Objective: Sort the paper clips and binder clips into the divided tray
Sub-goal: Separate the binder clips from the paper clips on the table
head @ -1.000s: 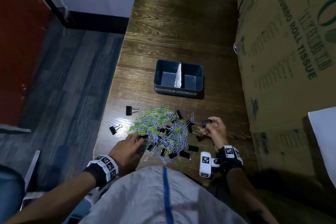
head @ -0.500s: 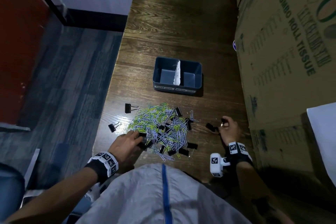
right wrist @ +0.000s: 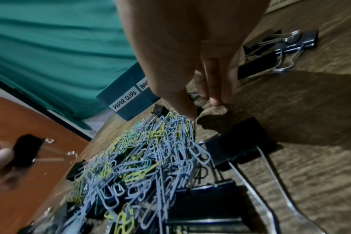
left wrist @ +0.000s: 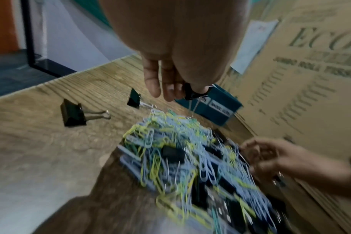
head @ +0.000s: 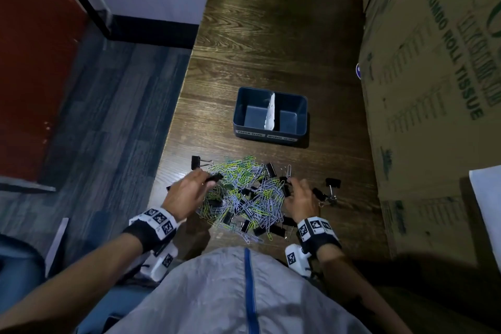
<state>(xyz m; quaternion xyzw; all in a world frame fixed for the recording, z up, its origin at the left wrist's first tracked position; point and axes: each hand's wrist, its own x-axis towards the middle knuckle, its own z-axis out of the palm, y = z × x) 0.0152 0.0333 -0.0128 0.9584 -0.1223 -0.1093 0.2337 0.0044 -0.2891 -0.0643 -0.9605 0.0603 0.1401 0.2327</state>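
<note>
Head view: wooden table (head: 271, 35), dark grain, its left edge dropping to grey floor (head: 108, 116); cardboard boxes (head: 433, 89) wall off the right side; bare wood runs beyond the tray (head: 303, 116) toward the far end. Tray: blue, rectangular, two compartments parted by a white divider (head: 271, 112), two labels on the near wall, standing beyond the pile (head: 244, 198). Pile: thin wire paper clips, pale blue and yellow-green, tangled with black binder clips, lying between both hands. Left hand (head: 187, 192) at the pile's left edge, fingers pinching a black binder clip (head: 215, 177). Right hand (head: 301, 198) at the pile's right edge, fingers curled down; what they hold cannot be told here. Loose clips (head: 329, 188) lie just right of that hand; one stray clip (head: 196, 162) sits by the table's left edge. Left wrist view: left hand (left wrist: 178, 71) above the pile (left wrist: 190, 158), thumb and fingers clamped on the black binder clip (left wrist: 192, 94), its silver wire arms hanging down to the heap; two black folded-steel clips lie apart on open wood to the left, the nearer (left wrist: 73, 114) well clear of the pile; tray (left wrist: 216, 102) beyond the fingertips. Right wrist view: right hand (right wrist: 190, 63) with fingers (right wrist: 216, 88) pointing down, close together, at a dark clip on the pile's far edge; grip cannot be told. Tray (right wrist: 128, 96) with label "PAPER CLIPS" beyond; large black binder clip (right wrist: 240, 140) with long silver arms just beside the pile (right wrist: 140, 166); loose clips (right wrist: 281, 47) farther right on bare wood.
</note>
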